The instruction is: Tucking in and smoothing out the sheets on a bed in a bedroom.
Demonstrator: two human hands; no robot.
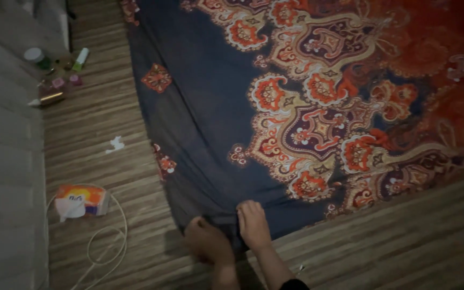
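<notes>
At the near edge of the sheet: both hands meet, side by side, almost touching.
Left hand (206,240): knuckles up, fingers curled into the hem; closed on a bunch of cloth.
Right hand (253,224): just right of the left, fingers bent down on the same hem; gripping or merely pressing cannot be told.
Sheet (210,107): dark blue with a red and cream paisley pattern, spread over the floor, running away from the hands and to their right; its near corner lies under both hands.
Folds: creases run from the gripped corner up along the left border.
Floor (393,241): striped brown boards, bare to the right of the hands.
Tissue pack (80,200): orange and white, well left of the hands.
Cable (108,241): white, looped on the floor between pack and hands.
Paper scrap (116,144): white, left of the sheet border, well beyond the hands.
Bottles (60,70): small cluster, far left, by the wall.
Wall (4,161): pale, along the left side.
</notes>
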